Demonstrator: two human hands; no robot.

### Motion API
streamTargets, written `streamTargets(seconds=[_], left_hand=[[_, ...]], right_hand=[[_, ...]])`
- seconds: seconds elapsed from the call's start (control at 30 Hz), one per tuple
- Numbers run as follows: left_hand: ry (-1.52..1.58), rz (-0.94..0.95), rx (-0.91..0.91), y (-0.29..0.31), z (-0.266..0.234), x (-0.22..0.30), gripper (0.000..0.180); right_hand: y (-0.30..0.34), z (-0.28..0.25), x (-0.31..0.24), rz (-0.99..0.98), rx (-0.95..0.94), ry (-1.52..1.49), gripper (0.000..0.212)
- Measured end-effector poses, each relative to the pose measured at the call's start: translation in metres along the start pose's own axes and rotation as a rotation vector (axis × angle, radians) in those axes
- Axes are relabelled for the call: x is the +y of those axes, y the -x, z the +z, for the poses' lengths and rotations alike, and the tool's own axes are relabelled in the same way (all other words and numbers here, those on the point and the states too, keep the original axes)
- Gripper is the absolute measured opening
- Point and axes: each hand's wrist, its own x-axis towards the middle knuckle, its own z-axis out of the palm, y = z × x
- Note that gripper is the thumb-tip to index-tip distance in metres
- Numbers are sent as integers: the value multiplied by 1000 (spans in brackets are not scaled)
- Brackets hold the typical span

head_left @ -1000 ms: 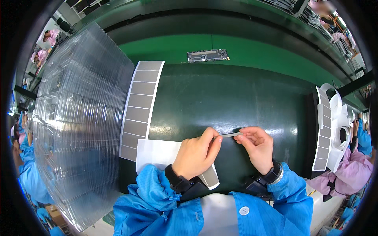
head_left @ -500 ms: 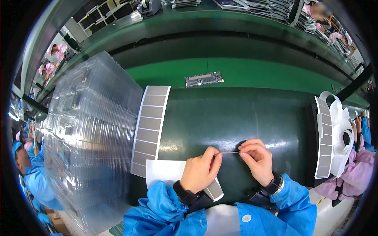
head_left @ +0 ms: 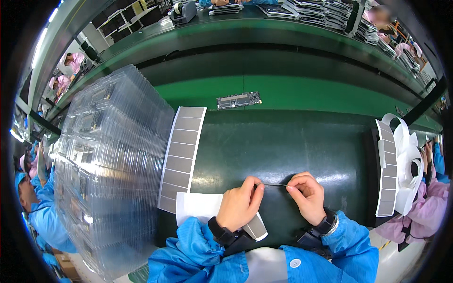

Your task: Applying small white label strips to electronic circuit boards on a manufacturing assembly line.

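Observation:
Between my two hands a thin strip [head_left: 275, 185] is stretched level, seen nearly edge-on, so its face is hidden. My left hand [head_left: 239, 203] pinches one end between thumb and fingertips; my right hand [head_left: 307, 197] pinches the other. Under my left wrist lies a white backing sheet [head_left: 196, 205], with a grey-faced piece [head_left: 256, 228] showing beside it. Left of my hands lies a long sheet of grey rectangular stickers [head_left: 181, 149] on white backing. Farther off, a dark circuit board [head_left: 239, 100] rests on the green strip at the back of the bench.
A tall stack of clear plastic trays [head_left: 113, 160] stands at the left. Another grey sticker sheet [head_left: 387, 174] and curled white backing strips [head_left: 408, 165] are at the right. A raised shelf with a tape dispenser [head_left: 183, 12] and stacked boards [head_left: 314, 13] runs behind. Other people work on both sides.
The strip has tilted and now looks thinner and darker, still held at both ends. My view has shifted slightly, and another person's hands now show at the far shelf.

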Motion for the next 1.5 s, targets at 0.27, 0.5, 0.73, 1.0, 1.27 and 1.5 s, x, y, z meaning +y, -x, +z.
streamTargets(seconds=[0.27,0.5,0.73,1.0,1.27,1.5], left_hand=[[23,-49,14,0,0,3,12],[41,7,16,0,1,-3,12],[74,2,18,1,0,-1,10],[190,2,-3,-2,-1,2,18],[151,89,58,-4,6,-4,22],[180,58,56,-2,6,-5,22]], right_hand=[[1,1,4,-80,16,-94,11],[-2,-1,5,-77,61,-112,12],[3,-2,2,-38,3,-113,17],[0,-2,-4,23,-28,-160,51],[0,-3,-3,-23,-151,-53,80],[0,0,0,-74,-304,48,102]])
